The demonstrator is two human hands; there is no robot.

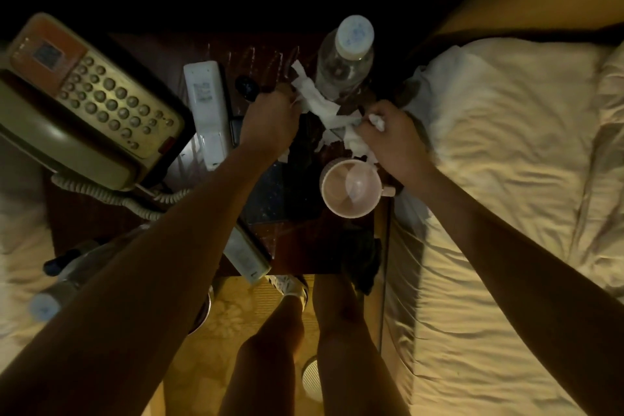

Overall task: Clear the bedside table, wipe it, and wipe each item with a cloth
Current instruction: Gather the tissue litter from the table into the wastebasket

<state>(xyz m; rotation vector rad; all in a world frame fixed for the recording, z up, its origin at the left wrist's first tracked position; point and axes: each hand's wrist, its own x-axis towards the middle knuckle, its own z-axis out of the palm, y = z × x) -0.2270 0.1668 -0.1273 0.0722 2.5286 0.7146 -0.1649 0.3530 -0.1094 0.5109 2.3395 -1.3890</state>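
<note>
Both hands work over the back of the dark table point(297, 243), each with a closed grip on white tissue point(320, 105). The left hand point(270, 121) has its fingers curled round one end of a torn strip. The right hand point(393, 140) pinches the other end and also holds a crumpled wad in its fingers. The strip stretches slantwise between them, just in front of an upright clear bottle point(344, 61) with a white cap. More scraps of tissue lie on the table under the right hand, touching the rim of a pale mug point(351, 187) that stands near the table's right edge, its handle pointing toward the bed point(506, 179). A beige phone point(84, 101) with a coiled cord fills the left side. A white remote point(207, 108) lies just beside it, close to the left wrist. A second remote point(244, 255) lies partly under the left forearm at the near edge. Something dark and cloth-like point(363, 263) sits at the near right corner; what it is cannot be told. Another bottle point(57, 284) lies on its side at the lower left.
</note>
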